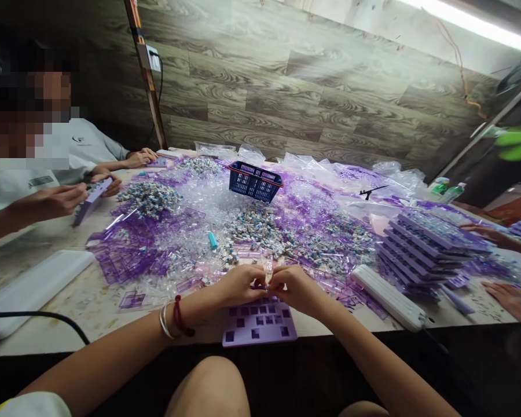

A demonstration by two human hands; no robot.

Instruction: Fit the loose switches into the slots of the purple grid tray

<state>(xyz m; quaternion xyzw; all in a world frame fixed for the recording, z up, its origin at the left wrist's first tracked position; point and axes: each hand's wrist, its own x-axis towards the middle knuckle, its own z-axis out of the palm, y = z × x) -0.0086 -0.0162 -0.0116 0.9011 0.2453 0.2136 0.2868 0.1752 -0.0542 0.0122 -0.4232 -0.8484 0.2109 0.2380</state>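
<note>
My left hand (238, 285) and my right hand (296, 287) meet at the table's near edge, fingers pinched together on a small clear part (268, 278) that I cannot make out well. Just below them lies a purple keyboard plate (259, 322) with square holes, partly over the table edge. A red cord and silver bangles circle my left wrist. A pile of small grey-and-blue key switches (282, 231) spreads right behind my hands.
A dark blue basket (254, 180) stands mid-table among clear and purple plastic bags. A stack of purple plates (421, 249) is at the right, with a white bar (388, 296) beside it. A person at the left holds a purple plate (91, 200). Another person's hands (510, 298) are at the right.
</note>
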